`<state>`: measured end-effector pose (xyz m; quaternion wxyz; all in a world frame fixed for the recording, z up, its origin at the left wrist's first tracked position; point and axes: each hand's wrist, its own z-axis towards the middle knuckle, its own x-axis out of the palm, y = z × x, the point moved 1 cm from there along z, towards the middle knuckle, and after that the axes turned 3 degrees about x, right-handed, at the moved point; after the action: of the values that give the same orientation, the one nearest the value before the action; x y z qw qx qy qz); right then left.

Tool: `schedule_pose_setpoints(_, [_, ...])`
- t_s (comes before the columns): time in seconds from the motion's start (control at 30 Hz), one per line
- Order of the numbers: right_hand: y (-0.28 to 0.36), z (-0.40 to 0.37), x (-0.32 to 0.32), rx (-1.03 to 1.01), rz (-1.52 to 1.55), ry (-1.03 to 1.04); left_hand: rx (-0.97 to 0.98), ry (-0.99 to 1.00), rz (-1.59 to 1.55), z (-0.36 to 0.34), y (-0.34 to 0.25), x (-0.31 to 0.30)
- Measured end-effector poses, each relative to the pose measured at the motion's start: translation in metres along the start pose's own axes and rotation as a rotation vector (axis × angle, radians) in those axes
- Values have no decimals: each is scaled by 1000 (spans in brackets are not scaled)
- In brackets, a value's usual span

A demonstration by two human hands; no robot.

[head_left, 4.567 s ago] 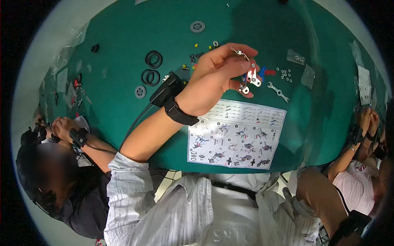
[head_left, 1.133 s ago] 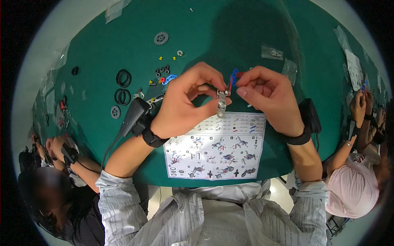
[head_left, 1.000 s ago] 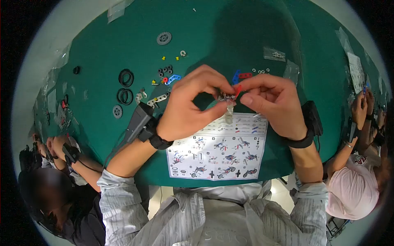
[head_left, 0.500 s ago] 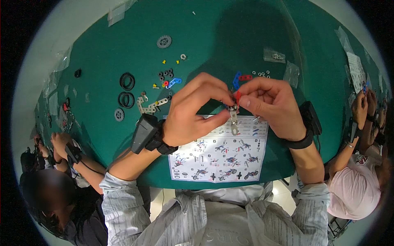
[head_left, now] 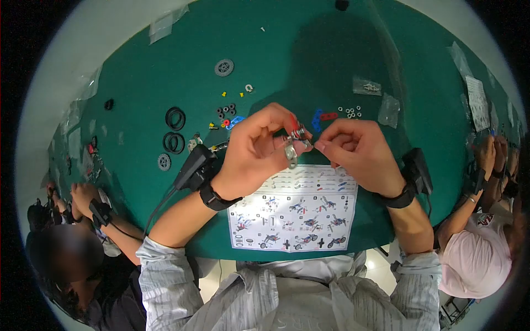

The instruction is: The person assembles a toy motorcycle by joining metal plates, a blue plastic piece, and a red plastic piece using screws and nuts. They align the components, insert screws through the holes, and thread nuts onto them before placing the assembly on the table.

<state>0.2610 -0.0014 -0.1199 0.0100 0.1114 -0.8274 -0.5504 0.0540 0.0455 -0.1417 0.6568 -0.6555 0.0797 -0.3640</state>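
Note:
My left hand (head_left: 256,146) is closed on a small assembly of red and silver metal parts (head_left: 297,134), with a rounded silver bracket (head_left: 291,154) hanging below its fingertips. Just right of it, my right hand (head_left: 356,149) has thumb and forefinger pinched together close to the assembly; what they hold, if anything, is too small to tell. Beneath both hands lies a printed instruction sheet (head_left: 292,220). A blue piece (head_left: 317,119) and a red piece (head_left: 329,116) rest on the green table beyond my right hand.
Black rings (head_left: 175,118), a grey wheel (head_left: 224,68), a smaller wheel (head_left: 164,161) and several dark small parts (head_left: 226,111) lie left on the table (head_left: 149,83). White nuts (head_left: 350,113) and a plastic bag (head_left: 366,86) are at right. People sit at both sides.
The assembly has turned and shifted left in my left hand. My right fingers have come off its red part and now sit slightly apart from it. The view has shifted a little.

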Motion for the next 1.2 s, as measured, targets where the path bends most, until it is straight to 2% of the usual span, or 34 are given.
schedule_pose_setpoints(0.07, [5,-1,0,25,-94,-46,-44,-23,-55,-1,0,-2])
schedule_pose_setpoints(0.17, [3,-4,1,-103,-210,-53,-79,-70,-9,1,-4,-2])
schedule_pose_setpoints(0.27, [2,-9,2,-235,-284,-35,-35,-41,6,1,-1,-3])
schedule_pose_setpoints(0.37, [9,-18,2,-336,-614,-91,-64,6,-89,0,-4,-11])
schedule_pose_setpoints(0.47, [16,-25,4,-443,-939,-139,-119,-40,-278,1,-9,-8])
schedule_pose_setpoints(0.57, [16,-28,6,-429,-941,-156,-241,-176,-546,-1,-19,1])
schedule_pose_setpoints(0.67, [21,-26,7,-522,-887,-184,-197,-19,-551,2,-11,-6])
schedule_pose_setpoints(0.77, [26,-30,10,-686,-470,-348,-154,50,-362,0,-11,-5])
schedule_pose_setpoints(0.9, [31,-31,2,-854,-442,-229,-101,139,-178,-2,-7,-4])
schedule_pose_setpoints(0.97, [28,-30,8,-861,-341,-214,-75,155,-150,-4,-7,2])
schedule_pose_setpoints(1.07, [24,-30,10,-851,-314,-123,-92,196,-114,-8,-9,6])
schedule_pose_setpoints(1.2, [20,-29,12,-887,-339,-128,-75,253,-108,-9,-9,2])
